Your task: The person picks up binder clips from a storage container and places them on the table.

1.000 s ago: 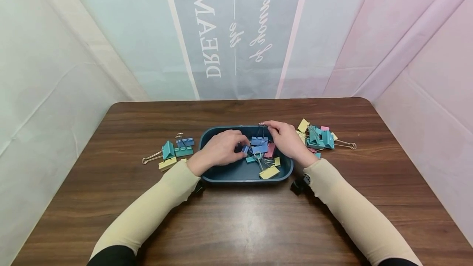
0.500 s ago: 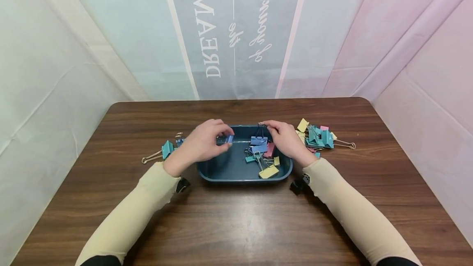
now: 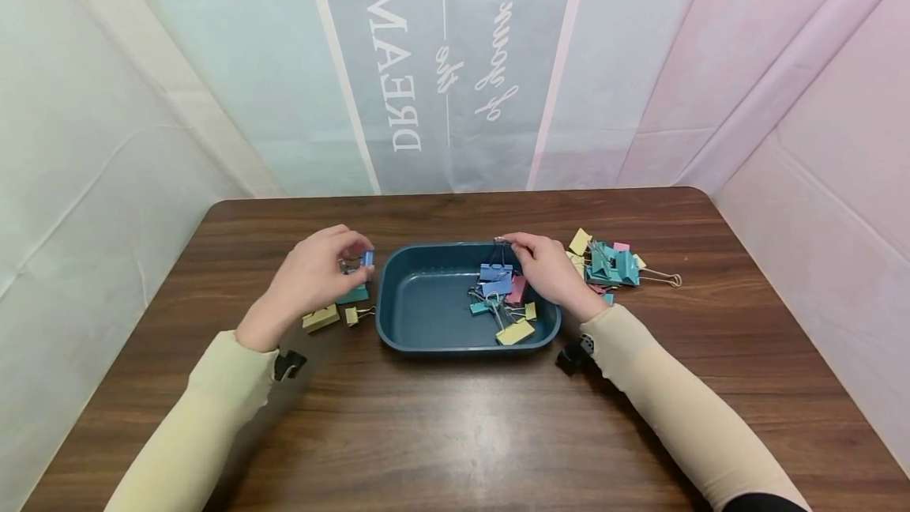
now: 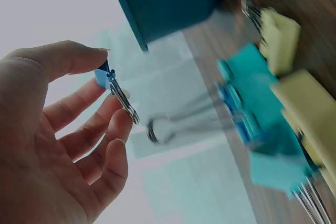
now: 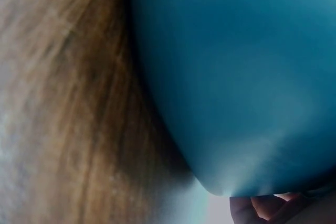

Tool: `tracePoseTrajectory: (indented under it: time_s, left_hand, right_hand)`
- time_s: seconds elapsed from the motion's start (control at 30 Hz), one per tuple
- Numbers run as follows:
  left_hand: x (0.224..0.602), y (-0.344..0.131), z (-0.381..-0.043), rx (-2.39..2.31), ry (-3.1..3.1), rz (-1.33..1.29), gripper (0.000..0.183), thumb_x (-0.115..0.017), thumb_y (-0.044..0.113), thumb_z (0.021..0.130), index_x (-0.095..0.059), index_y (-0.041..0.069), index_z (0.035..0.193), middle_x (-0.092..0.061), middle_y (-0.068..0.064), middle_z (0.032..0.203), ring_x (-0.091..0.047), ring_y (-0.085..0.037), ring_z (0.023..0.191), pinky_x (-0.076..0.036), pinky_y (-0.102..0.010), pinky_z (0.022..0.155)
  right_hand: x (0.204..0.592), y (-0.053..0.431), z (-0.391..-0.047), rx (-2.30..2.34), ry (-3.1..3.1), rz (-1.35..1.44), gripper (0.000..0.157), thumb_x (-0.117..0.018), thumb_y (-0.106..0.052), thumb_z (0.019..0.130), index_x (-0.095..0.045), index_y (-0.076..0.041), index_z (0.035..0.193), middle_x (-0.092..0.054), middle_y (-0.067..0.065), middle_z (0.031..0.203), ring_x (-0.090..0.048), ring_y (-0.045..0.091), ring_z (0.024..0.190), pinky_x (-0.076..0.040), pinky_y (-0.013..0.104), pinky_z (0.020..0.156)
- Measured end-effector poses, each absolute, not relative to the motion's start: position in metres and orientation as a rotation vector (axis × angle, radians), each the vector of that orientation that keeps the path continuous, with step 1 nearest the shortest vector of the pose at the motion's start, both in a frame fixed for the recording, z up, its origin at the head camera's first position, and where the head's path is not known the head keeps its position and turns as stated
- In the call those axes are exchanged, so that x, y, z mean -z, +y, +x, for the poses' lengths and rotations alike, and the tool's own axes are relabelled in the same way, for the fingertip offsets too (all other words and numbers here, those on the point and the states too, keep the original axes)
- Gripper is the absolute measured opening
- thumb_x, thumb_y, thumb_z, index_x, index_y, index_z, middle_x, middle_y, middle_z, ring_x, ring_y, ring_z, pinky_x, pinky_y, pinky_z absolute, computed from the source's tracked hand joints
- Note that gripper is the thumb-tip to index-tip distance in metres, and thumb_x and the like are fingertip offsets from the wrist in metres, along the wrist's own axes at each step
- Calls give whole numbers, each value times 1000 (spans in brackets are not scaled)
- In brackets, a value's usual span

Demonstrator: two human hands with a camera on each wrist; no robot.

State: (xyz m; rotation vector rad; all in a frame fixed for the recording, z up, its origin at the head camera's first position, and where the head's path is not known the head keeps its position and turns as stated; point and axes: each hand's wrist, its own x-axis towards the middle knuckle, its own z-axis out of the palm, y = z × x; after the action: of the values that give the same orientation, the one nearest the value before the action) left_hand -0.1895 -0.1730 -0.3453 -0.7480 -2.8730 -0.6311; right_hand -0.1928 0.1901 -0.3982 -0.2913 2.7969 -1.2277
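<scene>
My left hand (image 3: pixel 313 271), left of the tray, pinches a small blue binder clip (image 4: pixel 104 75) between thumb and fingertips; its silver wire handles point away from the thumb. Beneath and beside that hand lie teal binder clips (image 4: pixel 252 77) and yellow binder clips (image 3: pixel 321 318) on the table. My right hand (image 3: pixel 558 271) grips the dark blue tray (image 3: pixel 419 350) at its back right corner; its fingertips are partly hidden. Inside the tray's right half are blue binder clips (image 3: pixel 496 288), a pink one (image 3: pixel 517 289), a teal one (image 3: pixel 479 309) and yellow ones (image 3: pixel 515 332).
A heap of mostly teal binder clips (image 3: pixel 615 265), with yellow and pink ones among them, lies right of the tray on the brown wooden table (image 3: pixel 462 433). Printed curtain cloth (image 3: pixel 455 101) hangs behind the table's far edge.
My left hand has lifted the blue binder clip out of the tray and carried it left, over the clips on the table. The right hand has stayed at the tray's corner.
</scene>
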Motion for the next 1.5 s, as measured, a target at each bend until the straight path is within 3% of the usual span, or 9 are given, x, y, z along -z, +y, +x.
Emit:
tracePoseTrajectory:
  time_s: [0.6, 0.8, 1.1, 1.37, 1.5]
  left_hand:
    - [345, -206, -189, 586, -2929, -623, 24, -74, 23, 87, -70, 11, 107, -61, -3, 96, -59, -24, 89, -48, -46, 76]
    - [348, -205, -190, 585, -2984, -648, 25, -73, 24, 88, -70, 11, 110, -64, -4, 103, -61, -24, 93, -50, -47, 78]
    - [353, -204, -189, 580, -3016, -653, 28, -75, 25, 88, -69, 12, 112, -63, -2, 100, -60, -21, 89, -49, -44, 75]
    - [350, -204, -188, 590, -2997, -655, 25, -73, 25, 89, -69, 14, 112, -65, -1, 105, -60, -22, 91, -49, -46, 77]
    - [345, -202, -186, 645, -2974, -662, 24, -70, 24, 92, -68, 12, 113, -65, -2, 107, -62, -23, 95, -49, -47, 81]
  right_hand:
    - [401, 191, -194, 1238, 2799, -298, 33, -45, -15, 107, -61, -18, 136, -63, 12, 121, -44, 22, 47, -41, 33, 49]
    - [401, 191, -193, 1246, 2790, -290, 33, -45, -15, 107, -60, -18, 137, -63, 12, 121, -45, 22, 48, -41, 33, 50]
    - [402, 190, -193, 1231, 2807, -293, 33, -45, -16, 107, -61, -18, 136, -64, 11, 118, -44, 22, 47, -41, 33, 49]
    - [400, 190, -193, 1211, 2821, -303, 33, -44, -16, 108, -61, -18, 137, -60, 13, 88, -45, 20, 48, -39, 33, 49]
    - [400, 190, -193, 1214, 2819, -299, 33, -44, -16, 107, -61, -18, 136, -61, 12, 91, -45, 20, 48, -40, 33, 49]
